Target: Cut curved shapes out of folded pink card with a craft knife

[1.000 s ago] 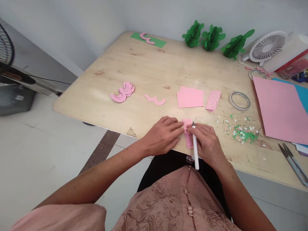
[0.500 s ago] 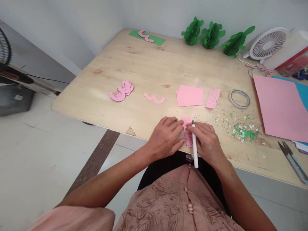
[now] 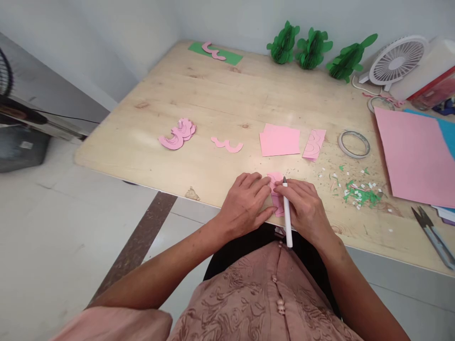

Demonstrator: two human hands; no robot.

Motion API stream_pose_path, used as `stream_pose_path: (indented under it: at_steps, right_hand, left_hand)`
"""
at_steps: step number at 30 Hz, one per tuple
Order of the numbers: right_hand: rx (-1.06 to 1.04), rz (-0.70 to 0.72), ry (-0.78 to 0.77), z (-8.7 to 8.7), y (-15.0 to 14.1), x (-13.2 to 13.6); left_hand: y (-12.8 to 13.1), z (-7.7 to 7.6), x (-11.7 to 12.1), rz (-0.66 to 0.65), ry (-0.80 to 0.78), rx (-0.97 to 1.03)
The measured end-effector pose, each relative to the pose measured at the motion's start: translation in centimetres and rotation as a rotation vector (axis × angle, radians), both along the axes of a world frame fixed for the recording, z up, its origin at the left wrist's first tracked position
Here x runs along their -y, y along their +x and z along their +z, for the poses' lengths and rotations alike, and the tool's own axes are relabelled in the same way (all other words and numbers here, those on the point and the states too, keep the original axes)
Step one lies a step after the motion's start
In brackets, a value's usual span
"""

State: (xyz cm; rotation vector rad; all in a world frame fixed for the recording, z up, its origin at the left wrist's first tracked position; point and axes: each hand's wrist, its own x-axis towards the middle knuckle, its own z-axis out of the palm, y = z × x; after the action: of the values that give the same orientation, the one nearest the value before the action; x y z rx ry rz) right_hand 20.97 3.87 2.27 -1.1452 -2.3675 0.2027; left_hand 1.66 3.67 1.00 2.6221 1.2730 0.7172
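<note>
Right hand (image 3: pixel 304 203) grips the white pen (image 3: pixel 287 218) over the pink paper strip (image 3: pixel 278 208) by the table's (image 3: pixel 199 106) near edge; left hand (image 3: pixel 245 203) lies unclenched, touching it. Aligning, seemingly; next move calls for firm pinning.

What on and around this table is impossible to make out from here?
All in the head view:
Pink strip: partly hidden by the left hand and right hand.
Stacked pink cut-outs: overlapping, number unclear.
Blue sheet: partly under the large pink sheet, cut off by the right edge.
Fan at left: cut off by the picture's edge.
White label: too small to read.
</note>
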Motion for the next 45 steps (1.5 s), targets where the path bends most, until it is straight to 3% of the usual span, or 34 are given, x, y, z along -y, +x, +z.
stream_pose_path:
  at_steps: [23, 29, 32, 36, 41, 45]
  right_hand:
    - [-0.026, 0.019, -0.007, 0.0, 0.0, 0.0]
    - [-0.147, -0.023, -0.041, -0.2, 0.2, 0.0]
    - [-0.344, -0.177, -0.126, 0.1, 0.4, 0.2]
    - [-0.615, -0.355, -0.381, 0.5, 0.6, -0.1]
    - [-0.75, -0.388, -0.598, 0.8, -0.3, -1.6]
    - [-0.769, -0.37, -0.632, 1.0, -1.6, -2.7]
  left_hand:
    - [0.1, 0.0, 0.1, 0.003, 0.004, -0.005]
    - [0.1, 0.0, 0.1, 0.007, 0.015, 0.001]
    - [0.1, 0.0, 0.2, 0.008, 0.016, 0.005]
    - [0.0, 0.0, 0.2, 0.012, 0.02, 0.0]
    - [0.0, 0.0, 0.3, 0.01, 0.022, 0.004]
    - [-0.1, 0.0, 0.2, 0.008, 0.021, 0.016]
